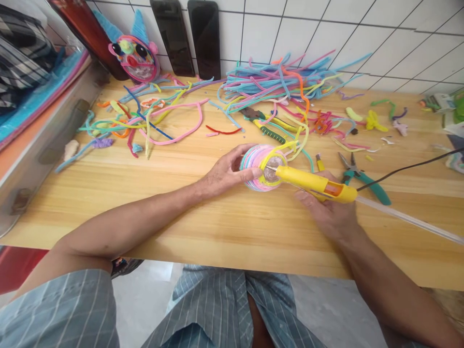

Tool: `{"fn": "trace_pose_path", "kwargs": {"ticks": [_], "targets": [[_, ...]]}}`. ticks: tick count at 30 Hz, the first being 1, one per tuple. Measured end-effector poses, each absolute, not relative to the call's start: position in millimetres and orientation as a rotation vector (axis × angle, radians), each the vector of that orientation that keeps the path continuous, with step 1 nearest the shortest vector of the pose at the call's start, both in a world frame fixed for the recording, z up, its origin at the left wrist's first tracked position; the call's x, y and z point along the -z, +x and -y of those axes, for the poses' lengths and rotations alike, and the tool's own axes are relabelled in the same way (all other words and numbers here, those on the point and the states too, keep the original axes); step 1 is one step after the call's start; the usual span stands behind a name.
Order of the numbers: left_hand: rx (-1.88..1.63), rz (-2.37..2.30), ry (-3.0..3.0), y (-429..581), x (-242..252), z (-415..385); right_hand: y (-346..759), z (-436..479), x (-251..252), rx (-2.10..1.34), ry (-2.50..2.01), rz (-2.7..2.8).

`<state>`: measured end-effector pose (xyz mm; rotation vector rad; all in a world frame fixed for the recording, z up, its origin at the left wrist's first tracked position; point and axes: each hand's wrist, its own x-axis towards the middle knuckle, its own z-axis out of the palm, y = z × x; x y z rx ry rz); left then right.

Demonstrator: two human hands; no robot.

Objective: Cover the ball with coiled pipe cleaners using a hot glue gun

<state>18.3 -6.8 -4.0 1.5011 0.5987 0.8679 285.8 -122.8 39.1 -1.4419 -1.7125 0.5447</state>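
Note:
My left hand (234,169) grips a round form wrapped in pastel pipe cleaners (253,166), its thumb resting on the near side. My right hand (331,210) is closed around a yellow hot glue gun (311,182). A clear glue stick (409,220) sticks out from the gun's back, and a black cord (409,166) runs off to the right. The nozzle points at the greyish middle of the form, inside its yellow ring; whether it touches I cannot tell. Yellow pipe cleaner ends (299,140) trail from the form toward the back.
Behind the form lie green-handled cutters (266,128); teal-handled pliers (366,179) are right of the gun. A pile of pipe cleaners (268,82) and loose scraps spread along the wall. Two phones (205,41) and a decorated figure (136,60) stand there. A plastic bin (54,140) borders the left.

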Motion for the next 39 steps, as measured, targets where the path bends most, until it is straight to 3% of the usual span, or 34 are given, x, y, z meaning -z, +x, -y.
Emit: {"fn": "trace_pose_path", "kwargs": {"ticks": [24,32,39], "targets": [[-0.844,-0.679,1.452,18,5,16,294,120,-33,-0.633,-1.311,1.771],[-0.868,-0.717,1.591,14,5,13,290,108,-22,-0.701,-1.395,1.540],[-0.857,-0.811,1.616,10,-3,12,367,115,-55,-0.502,-1.636,1.210]]}}
